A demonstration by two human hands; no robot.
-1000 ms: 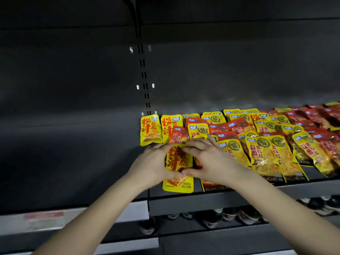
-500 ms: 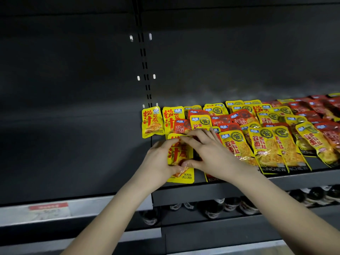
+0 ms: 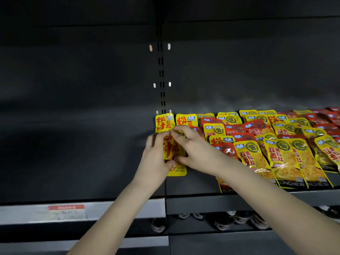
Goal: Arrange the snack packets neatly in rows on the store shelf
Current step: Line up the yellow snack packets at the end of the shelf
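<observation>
At eight o'clock from the hands, a blurred red-and-white price label (image 3: 67,211) sat on the pale front strip of the dark left-hand shelf bay. A slotted upright (image 3: 161,70) rose at twelve o'clock, dividing that bay from the stocked shelf (image 3: 211,201). The left hand (image 3: 156,159) gripped the left edge of a yellow snack packet (image 3: 176,169), fingers curled over its top corner and thumb pressed near its lower part. The packet lay lengthwise at the shelf's left end, its bottom edge towards six o'clock. The right hand (image 3: 196,151) clamped the same packet from three o'clock, fingertips pinching its top and thumb against its right edge. At twelve o'clock of the held packet, two matching back-row packets (image 3: 164,122) stood side by side, the nearer one touching the fingertips. Towards three o'clock, overlapping yellow packets (image 3: 287,159) filled the front, with red packets (image 3: 322,122) mixed in behind. At five o'clock, dim bottle-like shapes (image 3: 220,220) lined the lower shelf.
</observation>
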